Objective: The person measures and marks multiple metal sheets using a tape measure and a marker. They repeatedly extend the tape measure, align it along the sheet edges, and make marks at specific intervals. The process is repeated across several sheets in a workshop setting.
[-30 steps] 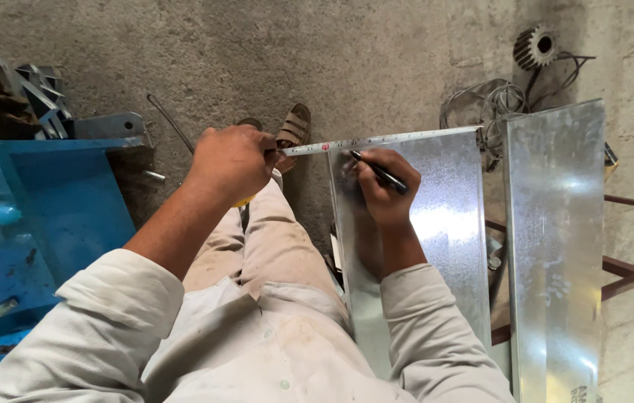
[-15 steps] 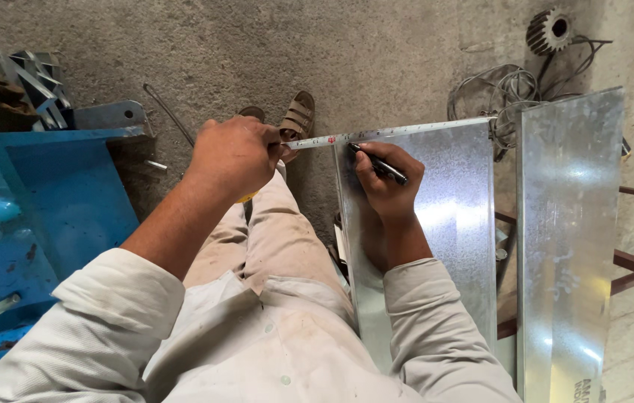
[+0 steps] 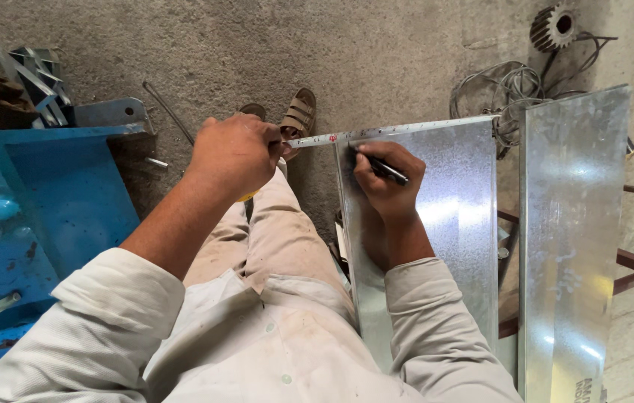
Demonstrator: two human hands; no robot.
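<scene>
Glossy galvanized sheet-metal panel (image 3: 444,224) beside rough matt concrete floor (image 3: 257,45); painted blue metal machine (image 3: 41,209), scuffed; soft cloth shirt sleeve (image 3: 100,328).

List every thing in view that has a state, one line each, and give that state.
left hand: closed in a grip on the tape measure's case
tape measure: blade pulled out, laid across the top edge of the near sheet
right hand: gripping the marker
marker: tip down on the near sheet
near metal sheet: lying flat under the right hand
second metal sheet: lying alongside, untouched
</scene>
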